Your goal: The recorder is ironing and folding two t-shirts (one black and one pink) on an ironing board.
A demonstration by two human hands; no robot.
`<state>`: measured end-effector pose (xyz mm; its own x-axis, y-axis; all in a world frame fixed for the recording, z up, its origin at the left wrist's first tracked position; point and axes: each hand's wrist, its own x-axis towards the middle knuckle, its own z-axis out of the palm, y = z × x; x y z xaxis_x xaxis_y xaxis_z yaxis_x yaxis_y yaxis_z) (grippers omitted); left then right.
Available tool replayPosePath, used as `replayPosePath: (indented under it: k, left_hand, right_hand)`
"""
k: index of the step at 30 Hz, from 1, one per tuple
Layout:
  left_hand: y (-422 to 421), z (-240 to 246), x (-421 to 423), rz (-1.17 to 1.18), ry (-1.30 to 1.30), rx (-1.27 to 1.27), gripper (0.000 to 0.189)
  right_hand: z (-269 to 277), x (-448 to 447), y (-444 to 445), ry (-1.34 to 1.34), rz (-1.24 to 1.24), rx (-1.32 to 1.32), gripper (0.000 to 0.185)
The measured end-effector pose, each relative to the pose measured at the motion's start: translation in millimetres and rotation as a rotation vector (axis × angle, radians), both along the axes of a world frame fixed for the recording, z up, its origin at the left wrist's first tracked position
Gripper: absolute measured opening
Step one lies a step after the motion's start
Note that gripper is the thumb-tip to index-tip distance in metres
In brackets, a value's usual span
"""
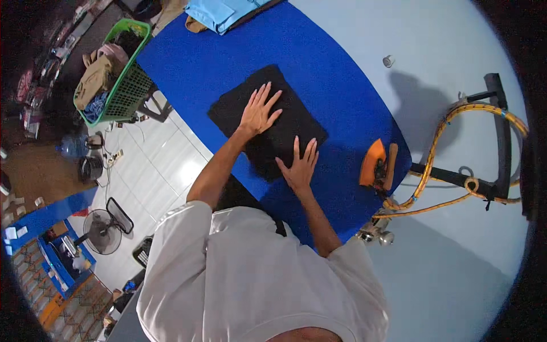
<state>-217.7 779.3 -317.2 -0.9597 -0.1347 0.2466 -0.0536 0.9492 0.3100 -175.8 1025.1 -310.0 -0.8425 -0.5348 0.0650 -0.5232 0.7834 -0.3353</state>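
Note:
A dark folded garment (295,117) lies on a table covered in blue cloth (337,81). My left hand (259,112) rests flat on its middle, fingers spread. Nearer to me, my right hand (300,164) lies with its fingertips on the garment's near right part and its palm by the edge. Neither hand grips anything. To the right of my right hand, an orange iron (372,160) sits near the table's right end, beside a brown bar-shaped piece (390,166).
A green basket of clothes (128,81) stands beyond the table's left edge. Folded light-blue clothing (218,15) lies at the far end. A yellow hose (431,158) loops over a black frame (502,141) at right. A fan (102,231) stands on the tiled floor at left.

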Motion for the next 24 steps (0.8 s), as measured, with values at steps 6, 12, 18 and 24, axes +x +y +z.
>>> replayPosePath:
  k: [6, 12, 18, 24]
  left_hand:
    - [-55, -11, 20, 0.173, 0.068, 0.01, 0.067]
    - [-102, -12, 86, 0.288, 0.016, 0.025, 0.064]
    - [-125, 1, 99, 0.371, -0.183, 0.072, 0.056]
    - [-160, -19, 85, 0.315, -0.483, 0.423, 0.057]
  right_hand:
    - [-8, -34, 12, -0.003, -0.196, 0.005, 0.075]
    - [-30, -63, 16, 0.017, -0.31, 0.04, 0.069]
    - [-18, -112, -29, 0.203, -0.189, -0.223, 0.054]
    - [-21, -186, -156, -0.1, 0.025, -0.338, 0.056]
